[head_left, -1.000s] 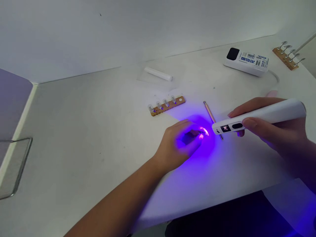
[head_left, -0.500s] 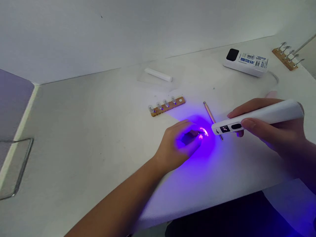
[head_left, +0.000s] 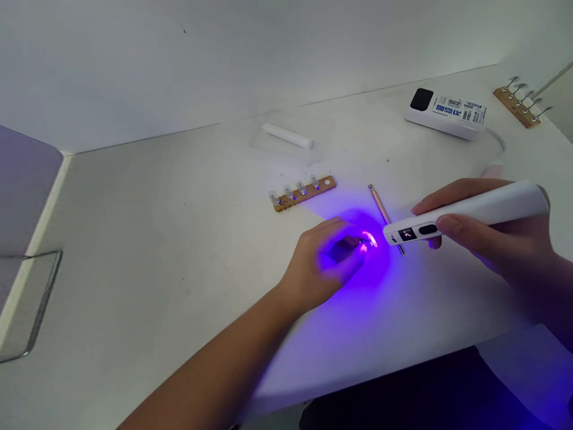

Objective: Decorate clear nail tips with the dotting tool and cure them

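Observation:
My right hand (head_left: 487, 233) is wrapped around a white handheld UV lamp (head_left: 483, 206), thumb beside its dark button. The lamp's small display is lit, and its tip points left, throwing violet light. In that light my left hand (head_left: 322, 257) pinches a small glowing piece (head_left: 369, 240) between thumb and fingers; the glare hides what exactly it is. A gap separates the lamp's tip from the piece. Beneath the lamp's front end lies a slim pen-like dotting tool (head_left: 380, 206) with a ball tip, partly covered by the lamp.
A wooden strip (head_left: 304, 194) holding several clear nail tips lies beyond my left hand. Behind it is a white stick (head_left: 287, 136). At the back right are a white device with a label (head_left: 447, 113) and another wooden stand (head_left: 517, 107). A metal wire frame (head_left: 45, 298) is at left.

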The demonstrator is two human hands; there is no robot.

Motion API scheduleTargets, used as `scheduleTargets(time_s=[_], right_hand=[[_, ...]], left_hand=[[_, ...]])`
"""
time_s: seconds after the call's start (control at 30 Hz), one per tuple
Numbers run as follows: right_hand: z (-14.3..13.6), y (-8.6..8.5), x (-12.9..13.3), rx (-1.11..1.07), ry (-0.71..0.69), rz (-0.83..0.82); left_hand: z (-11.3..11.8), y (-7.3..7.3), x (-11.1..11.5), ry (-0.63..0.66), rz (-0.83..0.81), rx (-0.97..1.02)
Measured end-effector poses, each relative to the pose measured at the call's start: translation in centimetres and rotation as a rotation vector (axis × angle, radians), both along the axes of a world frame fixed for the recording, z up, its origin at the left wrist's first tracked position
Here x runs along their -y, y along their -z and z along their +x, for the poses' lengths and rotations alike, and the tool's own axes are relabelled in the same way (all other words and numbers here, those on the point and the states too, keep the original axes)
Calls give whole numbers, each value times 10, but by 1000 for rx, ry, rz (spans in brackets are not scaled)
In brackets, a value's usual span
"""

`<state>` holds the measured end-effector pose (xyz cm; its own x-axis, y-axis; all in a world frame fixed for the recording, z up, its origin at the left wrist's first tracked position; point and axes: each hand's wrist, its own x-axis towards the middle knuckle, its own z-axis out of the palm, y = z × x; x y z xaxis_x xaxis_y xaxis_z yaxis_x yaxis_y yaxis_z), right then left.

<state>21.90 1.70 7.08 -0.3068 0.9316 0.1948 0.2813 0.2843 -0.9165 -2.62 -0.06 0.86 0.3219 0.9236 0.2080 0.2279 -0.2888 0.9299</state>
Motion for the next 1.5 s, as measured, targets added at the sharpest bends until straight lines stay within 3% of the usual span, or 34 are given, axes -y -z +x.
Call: scheduleTargets(time_s=[1.5], right_hand=[[-1, -2, 1, -32, -6, -25]], left_hand=[[0, -1, -1, -13, 4, -13]])
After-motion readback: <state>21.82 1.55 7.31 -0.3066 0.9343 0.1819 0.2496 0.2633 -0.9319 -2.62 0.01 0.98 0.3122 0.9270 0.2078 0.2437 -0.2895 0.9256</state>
